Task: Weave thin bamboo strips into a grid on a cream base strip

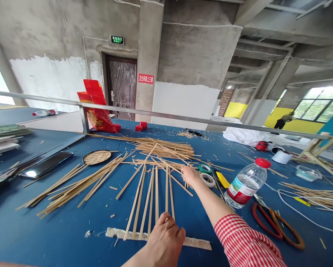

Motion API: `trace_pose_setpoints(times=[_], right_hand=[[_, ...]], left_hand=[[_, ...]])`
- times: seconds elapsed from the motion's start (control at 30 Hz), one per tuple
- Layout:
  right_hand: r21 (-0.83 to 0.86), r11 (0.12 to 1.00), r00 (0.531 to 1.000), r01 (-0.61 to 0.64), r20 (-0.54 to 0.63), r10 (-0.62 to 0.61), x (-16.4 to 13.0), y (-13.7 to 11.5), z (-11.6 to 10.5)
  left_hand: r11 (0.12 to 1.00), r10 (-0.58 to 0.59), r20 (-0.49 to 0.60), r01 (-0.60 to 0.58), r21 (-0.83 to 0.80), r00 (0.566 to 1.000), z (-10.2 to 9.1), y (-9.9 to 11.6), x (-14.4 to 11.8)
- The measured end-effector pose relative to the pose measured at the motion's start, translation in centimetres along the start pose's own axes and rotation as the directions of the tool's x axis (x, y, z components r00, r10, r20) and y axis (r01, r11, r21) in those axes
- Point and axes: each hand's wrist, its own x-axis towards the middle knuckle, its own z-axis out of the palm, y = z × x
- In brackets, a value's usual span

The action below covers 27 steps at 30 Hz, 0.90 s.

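Head view: my left hand (165, 241) presses flat on the taped bamboo strips (152, 200); beyond them, my right hand (189, 175) pinches one thin, springy strip (166, 163) by its end.

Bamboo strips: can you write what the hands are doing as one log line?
left hand: pressing strip ends by tape | right hand: pinching bamboo strip | nearby: water bottle

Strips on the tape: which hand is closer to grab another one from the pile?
Probably the right hand: it already touches the strip pile, while the left hand presses the taped strips.
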Motion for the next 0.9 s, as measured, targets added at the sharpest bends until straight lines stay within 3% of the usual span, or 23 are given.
trace_pose_setpoints(times=[0.17, 0.37, 0.5, 0.63, 0.8, 0.9], right_hand=[[0.104, 0.994, 0.997, -0.034, -0.063, 0.04, 1.2, 0.7, -0.3], [0.391, 0.919, 0.985, -0.056, -0.129, 0.115, 1.1, 2.7, -2.1], [0.667, 0.745, 0.998, 0.008, -0.053, 0.036, -0.5, 3.5, -2.5], [0.836, 0.548, 0.995, 0.007, 0.049, -0.087, -3.6, 3.6, -1.9], [0.934, 0.31, 0.953, -0.175, 0.239, -0.184, -7.6, 4.0, -0.2], [0.921, 0.291, 0.921, -0.259, 0.327, -0.214, -9.0, 4.3, 0.8]], left_hand=[[1.0, 0.021, -0.035, -0.021, 0.012, 0.999, 0.7, -0.2, -0.1], [0.996, -0.035, 0.035, 0.038, -0.078, 0.999, -1.4, 0.2, -0.1], [0.986, -0.066, 0.109, 0.082, -0.147, 0.992, -2.8, 0.5, -0.3], [0.984, -0.061, 0.124, 0.081, -0.161, 0.99, -2.7, 0.4, -0.6], [0.973, -0.096, 0.078, 0.11, -0.201, 0.992, -2.5, -0.2, -0.9], [0.965, -0.163, 0.05, 0.17, -0.2, 0.985, -2.8, -0.5, -0.9]])
